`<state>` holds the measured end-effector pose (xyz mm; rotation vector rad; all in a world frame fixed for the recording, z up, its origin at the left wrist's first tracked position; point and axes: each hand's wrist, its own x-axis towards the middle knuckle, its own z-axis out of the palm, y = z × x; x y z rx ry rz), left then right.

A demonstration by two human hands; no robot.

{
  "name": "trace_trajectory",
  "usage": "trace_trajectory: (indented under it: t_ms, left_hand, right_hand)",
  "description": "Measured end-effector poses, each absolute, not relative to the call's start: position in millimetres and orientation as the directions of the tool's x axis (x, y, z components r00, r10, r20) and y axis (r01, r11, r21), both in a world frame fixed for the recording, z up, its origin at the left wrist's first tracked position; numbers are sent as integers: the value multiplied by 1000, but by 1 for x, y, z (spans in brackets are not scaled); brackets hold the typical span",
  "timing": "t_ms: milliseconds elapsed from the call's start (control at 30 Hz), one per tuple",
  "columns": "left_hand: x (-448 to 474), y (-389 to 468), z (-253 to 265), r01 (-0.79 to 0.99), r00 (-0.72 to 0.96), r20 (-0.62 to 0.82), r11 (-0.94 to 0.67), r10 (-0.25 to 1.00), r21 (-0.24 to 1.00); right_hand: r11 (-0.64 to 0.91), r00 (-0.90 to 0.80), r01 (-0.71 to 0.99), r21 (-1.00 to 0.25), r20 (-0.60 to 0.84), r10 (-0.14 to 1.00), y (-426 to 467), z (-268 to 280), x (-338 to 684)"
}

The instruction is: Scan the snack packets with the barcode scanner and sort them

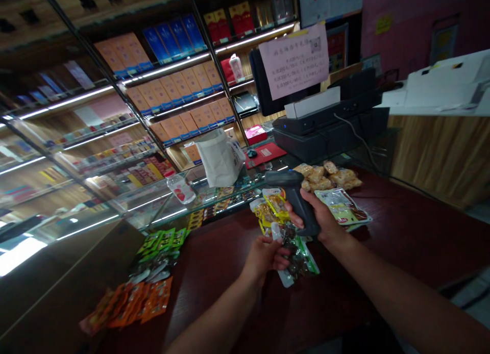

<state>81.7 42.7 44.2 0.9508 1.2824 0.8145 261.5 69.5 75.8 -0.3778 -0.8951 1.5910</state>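
Note:
My right hand (319, 213) is wrapped round the grip of a dark barcode scanner (300, 203), its head pointing left above the counter. My left hand (266, 254) pinches the edge of a clear snack packet (298, 262) with dark contents and a green edge. Just behind that packet lie yellow snack packets (270, 208), partly covered by the scanner. Right of the scanner rests a flat white and green food packet (342, 206). Farther back is a cluster of bagged light-brown snacks (329, 175).
Green, dark and orange snack packets (140, 300) lie in rows at the left, beside a cardboard box (57, 272). A white bag (220, 157) and a plastic jar (179, 188) stand on the glass case. Behind are a monitor with a pink notice (294, 60) and a dark register (325, 129).

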Motion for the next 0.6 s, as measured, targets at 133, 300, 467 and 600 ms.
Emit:
trace_trajectory:
  t_ms: [133,300,467,600]
  left_hand:
    - [58,34,38,172,117,-286,264,951,949]
    - [-23,44,47,581,-134,124,-23,983,813]
    - [-135,60,88,927,-335,311,252,889,277]
    - [-195,67,110,886,-464,182,457,867,84]
  right_hand:
    - [-27,-266,-700,-713,227,937,65,76,261]
    - [-85,-316,-709,-700,208,926,61,72,261]
    - [-117,-334,-711,-693,187,924,61,66,260]
    - [-102,-334,-702,-705,200,921,62,63,257]
